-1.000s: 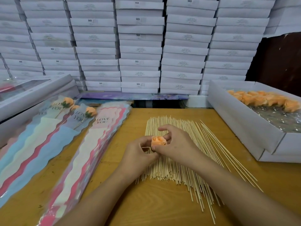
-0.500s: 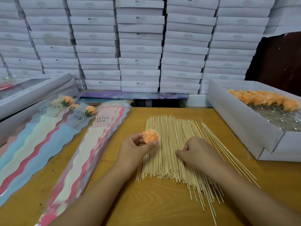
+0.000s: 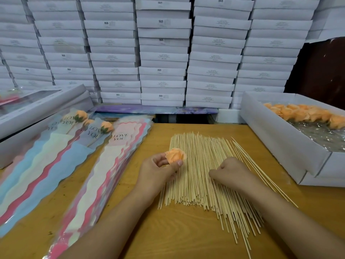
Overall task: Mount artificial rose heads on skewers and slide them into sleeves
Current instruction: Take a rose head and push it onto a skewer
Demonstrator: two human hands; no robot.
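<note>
My left hand (image 3: 158,171) pinches a peach rose head (image 3: 175,155) between thumb and fingers, just above the left edge of the skewer pile (image 3: 197,165). The bamboo skewers lie fanned out on the wooden table (image 3: 168,230). My right hand (image 3: 230,171) rests knuckles-up on the middle of the pile, its curled fingertips pinching at a skewer. A stack of pink "LOVE YOU" sleeves (image 3: 104,176) lies to the left. Beside it lie blue sleeves (image 3: 37,165) with finished roses (image 3: 106,127) inside.
An open white box (image 3: 280,139) at the right holds several peach rose heads (image 3: 306,114) on clear film. Flat boxes (image 3: 37,107) sit at the far left. A wall of stacked white boxes (image 3: 162,53) closes the back of the table.
One second ago both hands held the rose head. My right hand let go and dropped onto the skewers, while my left hand carried the rose slightly to the left.
</note>
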